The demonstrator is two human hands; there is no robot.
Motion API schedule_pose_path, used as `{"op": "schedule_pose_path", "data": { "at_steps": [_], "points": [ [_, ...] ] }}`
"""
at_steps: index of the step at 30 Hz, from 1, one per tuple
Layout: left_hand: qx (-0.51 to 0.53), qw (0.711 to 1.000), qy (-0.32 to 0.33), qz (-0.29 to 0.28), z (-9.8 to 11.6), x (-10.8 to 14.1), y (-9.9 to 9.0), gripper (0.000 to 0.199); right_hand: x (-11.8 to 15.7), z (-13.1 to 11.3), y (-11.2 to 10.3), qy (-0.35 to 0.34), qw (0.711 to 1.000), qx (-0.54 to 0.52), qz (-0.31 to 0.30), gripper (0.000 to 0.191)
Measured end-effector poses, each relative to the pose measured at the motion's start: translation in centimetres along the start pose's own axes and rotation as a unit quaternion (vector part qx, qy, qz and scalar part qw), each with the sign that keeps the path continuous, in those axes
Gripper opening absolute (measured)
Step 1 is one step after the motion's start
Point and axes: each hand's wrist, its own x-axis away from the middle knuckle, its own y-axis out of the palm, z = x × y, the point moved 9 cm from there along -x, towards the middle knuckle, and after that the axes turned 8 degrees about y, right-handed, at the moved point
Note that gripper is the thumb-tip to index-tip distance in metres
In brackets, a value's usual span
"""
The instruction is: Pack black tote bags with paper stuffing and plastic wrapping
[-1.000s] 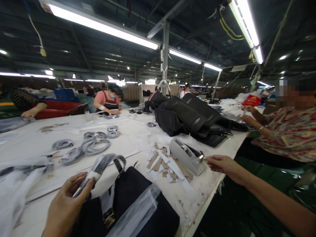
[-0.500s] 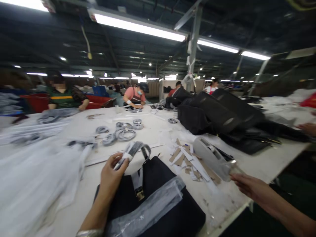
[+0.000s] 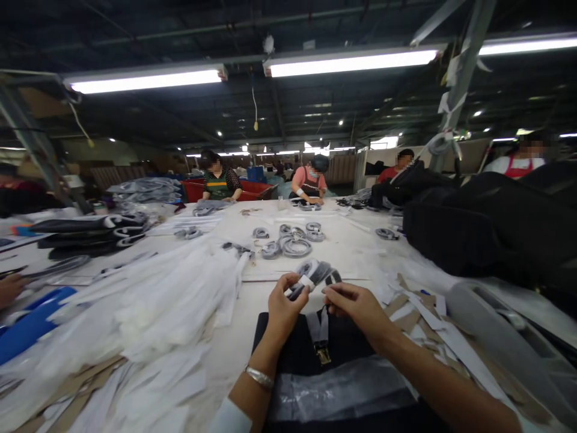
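My left hand (image 3: 286, 304) is closed round a plastic-wrapped strap bundle (image 3: 315, 273) above the white table. Beside it, my right hand (image 3: 354, 300) has its fingers pinched at the bundle's right side; what exactly they hold is too small to make out. Below both hands lies a black bag (image 3: 288, 361) with a gold clasp (image 3: 323, 355) and a wrapped strap piece at its top. Clear plastic film (image 3: 338, 391) lies across the bag's front. Farther back, several coiled wrapped straps (image 3: 295, 245) rest on the table.
White plastic sheets (image 3: 166, 294) spread at left. At right are a grey tape dispenser (image 3: 505, 343), paper and card scraps (image 3: 419, 313) and piled black bags (image 3: 455, 228). Several people work behind the table; another person's hand (image 3: 11, 288) is at far left.
The view has swung left. My right hand has left the tape dispenser and come in beside the strap bundle, which my left hand still holds.
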Motion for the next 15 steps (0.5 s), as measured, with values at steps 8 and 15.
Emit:
{"op": "schedule_pose_path", "data": {
  "at_steps": [8,15],
  "points": [
    [-0.071,0.996,0.054,0.01,1.3,0.2,-0.4,0.025,-3.1,2.0,2.0,0.018,0.999,0.016,0.031,0.037],
    [-0.088,0.994,0.057,0.013,1.1,0.2,-0.9,0.025,-3.8,2.6,2.3,0.017,0.998,0.047,0.03,0.038]
  ]
}}
